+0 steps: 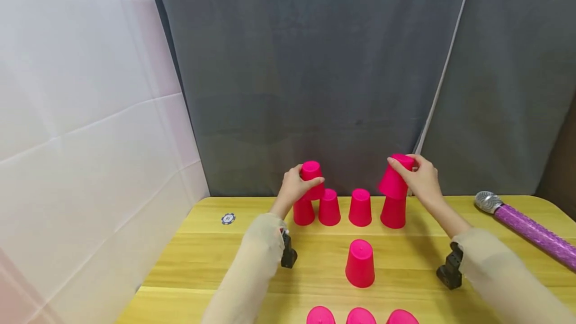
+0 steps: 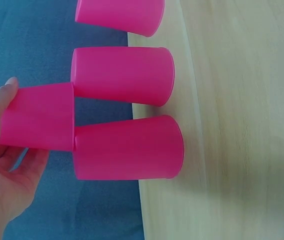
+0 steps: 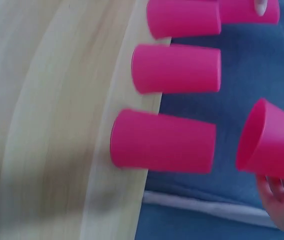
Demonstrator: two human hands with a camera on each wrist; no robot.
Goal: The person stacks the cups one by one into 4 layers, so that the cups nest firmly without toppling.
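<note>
We have a pink plastic cup in each hand, both mouth-down. Our left hand [image 1: 293, 187] curls fingers and thumb round the upper part of the left-held cup [image 1: 312, 180], whose rim sits on the tops of the two leftmost cups of the back row, bridging them. In the left wrist view that cup [image 2: 39, 116] appears to touch both.

Our right hand [image 1: 420, 179] pinches the right-held cup [image 1: 394, 176] near its closed end. This one is tilted, its closed end leaning right and its open mouth low and to the left, directly over the rightmost back-row cup [image 1: 393, 212]. The right wrist view shows the held cup [image 3: 272, 142] apart from the one below it [image 3: 162, 142], so, as we judge it, it is not yet seated. Its long axis is off vertical and would need righting to sit square. The right hand is the nearer one to that end of the row.

Counting cups: four stand in the back row along the far edge of the yellow wooden table [image 1: 216, 264], two are in our hands, one lone cup [image 1: 360, 263] stands mid-table, and three tops [image 1: 360, 316] show at the bottom edge. Ten in all, every one inverted.
</note>
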